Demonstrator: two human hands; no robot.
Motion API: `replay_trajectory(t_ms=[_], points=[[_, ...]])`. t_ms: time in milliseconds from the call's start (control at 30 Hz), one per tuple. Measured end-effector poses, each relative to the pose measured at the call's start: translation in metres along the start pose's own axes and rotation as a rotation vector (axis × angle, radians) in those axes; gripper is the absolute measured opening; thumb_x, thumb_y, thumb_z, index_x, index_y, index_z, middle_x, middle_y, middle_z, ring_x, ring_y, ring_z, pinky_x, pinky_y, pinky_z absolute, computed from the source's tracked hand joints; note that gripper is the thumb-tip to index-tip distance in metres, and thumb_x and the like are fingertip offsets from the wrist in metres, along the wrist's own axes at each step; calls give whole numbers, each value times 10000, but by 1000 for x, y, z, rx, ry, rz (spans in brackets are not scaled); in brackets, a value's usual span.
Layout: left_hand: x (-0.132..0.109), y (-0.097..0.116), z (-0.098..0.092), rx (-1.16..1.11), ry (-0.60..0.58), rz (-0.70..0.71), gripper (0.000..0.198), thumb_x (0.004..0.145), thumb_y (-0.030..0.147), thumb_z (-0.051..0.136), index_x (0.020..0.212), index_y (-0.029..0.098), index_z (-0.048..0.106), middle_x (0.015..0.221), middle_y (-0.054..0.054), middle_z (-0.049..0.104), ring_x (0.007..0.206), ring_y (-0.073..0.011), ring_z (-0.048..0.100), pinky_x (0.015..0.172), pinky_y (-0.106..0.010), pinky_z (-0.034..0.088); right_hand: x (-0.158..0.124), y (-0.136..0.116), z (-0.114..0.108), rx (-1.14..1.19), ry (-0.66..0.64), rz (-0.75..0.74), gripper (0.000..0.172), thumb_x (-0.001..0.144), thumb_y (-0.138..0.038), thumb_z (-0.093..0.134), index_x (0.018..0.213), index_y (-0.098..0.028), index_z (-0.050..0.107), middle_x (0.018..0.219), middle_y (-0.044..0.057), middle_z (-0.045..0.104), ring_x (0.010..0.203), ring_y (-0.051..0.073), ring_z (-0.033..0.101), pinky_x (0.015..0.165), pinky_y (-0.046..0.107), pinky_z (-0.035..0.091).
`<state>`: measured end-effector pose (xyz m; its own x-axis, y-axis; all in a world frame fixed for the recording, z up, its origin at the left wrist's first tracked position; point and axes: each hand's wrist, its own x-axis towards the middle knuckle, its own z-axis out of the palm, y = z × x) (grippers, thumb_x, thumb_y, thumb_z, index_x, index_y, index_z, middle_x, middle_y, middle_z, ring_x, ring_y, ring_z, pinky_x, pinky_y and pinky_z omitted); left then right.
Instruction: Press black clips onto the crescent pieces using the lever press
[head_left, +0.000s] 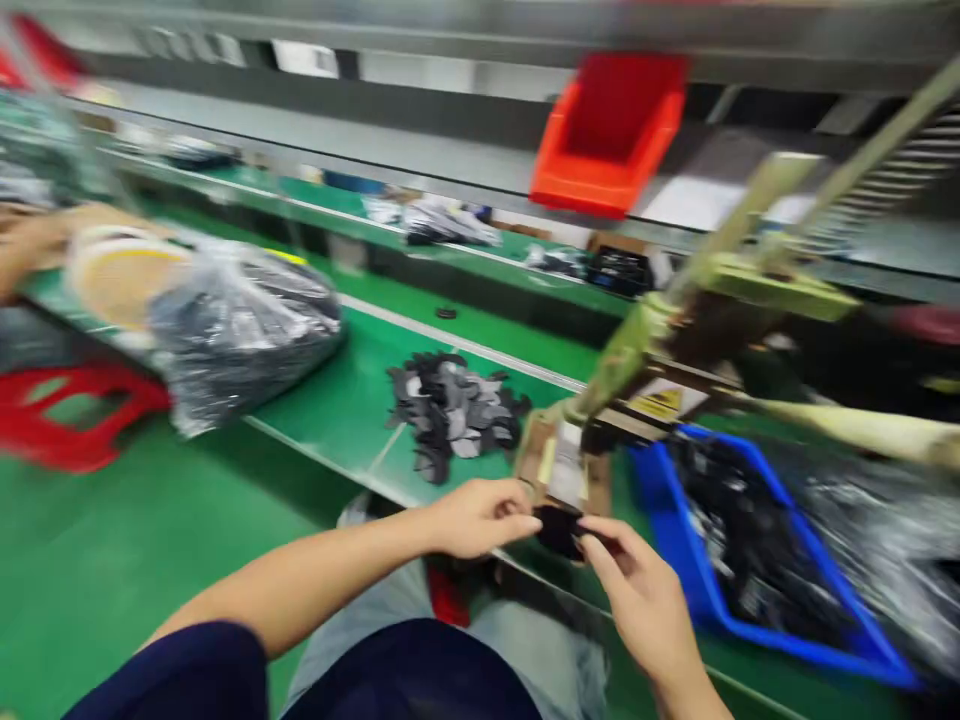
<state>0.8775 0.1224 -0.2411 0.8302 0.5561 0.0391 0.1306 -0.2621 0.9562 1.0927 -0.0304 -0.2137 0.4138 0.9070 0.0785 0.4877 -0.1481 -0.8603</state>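
Observation:
A small flat black piece (559, 529) lies between my two hands at the front of a green hand press (630, 350). My left hand (484, 515) pinches its left edge between thumb and fingers. On the other side, the thumb and fingertips of my right hand (637, 580) close on its right edge. Just behind the piece stands the press's metal block (568, 465) over a brown base (534, 440). To the left, a loose pile of small black and grey pieces (461, 405) rests on the green table (315, 440).
At right, a blue bin (787, 640) holds many dark parts beside clear plastic bags (892, 540). A stuffed plastic bag (247, 325) sits on the table's left. A red bin (611, 135) is on the shelf above. Another person's arm (22, 250) shows far left, near a red stool (82, 410).

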Motion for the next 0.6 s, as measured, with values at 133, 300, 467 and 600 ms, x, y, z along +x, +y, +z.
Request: replay_trajectory(t_ms=[133,300,467,600], points=[[-4,-36,13,149,-18,41,257,1027,443,608,955,203,667,845,-12,691,750,-150,612,697,-271,454,8,-10,-47,-106,113,70,397,914,-583,669,1098,-255,799,1107,77,821,920,231,777,893,372,646],[-6,-52,28,327,-10,144,222,1038,381,584,901,215,637,797,-15,677,790,-177,623,732,-298,432,71,-6,-100,-504,221,-28,347,959,-449,604,1209,-285,780,1214,52,813,1022,232,770,984,393,611],[-1,-55,24,321,16,144,244,1048,372,564,868,217,623,782,-13,673,773,-181,626,726,-310,432,160,11,-125,-782,173,-52,274,964,-309,606,1149,-210,782,1162,115,818,1118,275,759,1036,386,579],[-1,-56,24,300,8,164,230,1041,355,571,866,219,631,790,-15,681,782,-189,634,740,-322,443,216,17,-135,-867,92,-98,293,992,-391,664,1184,-179,730,1227,136,758,1136,250,723,1031,421,596]])
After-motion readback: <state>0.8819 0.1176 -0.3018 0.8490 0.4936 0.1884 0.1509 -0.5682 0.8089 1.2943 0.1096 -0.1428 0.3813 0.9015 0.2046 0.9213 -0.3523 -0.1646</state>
